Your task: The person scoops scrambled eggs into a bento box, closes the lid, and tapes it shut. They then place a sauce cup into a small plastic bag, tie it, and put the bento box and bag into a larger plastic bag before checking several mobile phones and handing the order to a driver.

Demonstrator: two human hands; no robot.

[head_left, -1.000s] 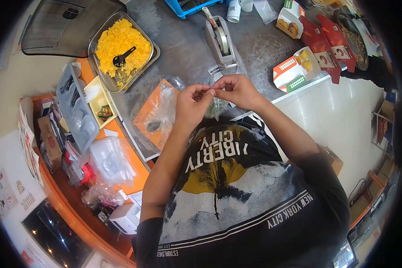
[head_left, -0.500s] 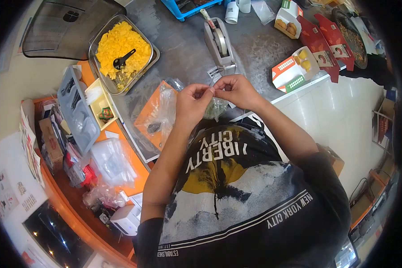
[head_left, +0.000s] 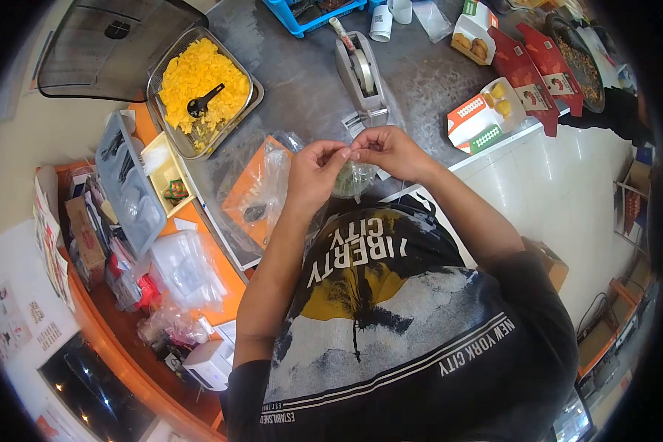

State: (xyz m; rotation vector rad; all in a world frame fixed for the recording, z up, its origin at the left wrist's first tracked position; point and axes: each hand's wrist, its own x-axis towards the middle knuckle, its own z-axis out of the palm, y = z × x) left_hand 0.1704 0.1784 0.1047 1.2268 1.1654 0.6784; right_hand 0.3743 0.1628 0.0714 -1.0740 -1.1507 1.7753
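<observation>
My left hand (head_left: 314,174) and my right hand (head_left: 392,152) meet at the table's near edge, thumbs and fingertips pinched together. Between them they grip the top of a small clear plastic bag (head_left: 355,181) with something green in it. The bag hangs just below my fingers, close to my shirt. Directly beyond my hands stands a grey tape dispenser (head_left: 362,77), a printed strip at its near end. Left of my left hand, clear plastic bags (head_left: 274,177) lie over an orange sheet (head_left: 247,193).
A clear tub (head_left: 253,99) of yellow pieces holds a black scoop (head_left: 205,101). A blue basket (head_left: 296,28) sits at the back. Food boxes (head_left: 470,121) and red cartons (head_left: 519,74) stand right. A grey cutlery tray (head_left: 136,191) and bag stack (head_left: 188,269) lie left.
Both hands stay pinched on the bag in nearly the same place. The bag hangs slightly differently, and its green contents show a little more clearly.
</observation>
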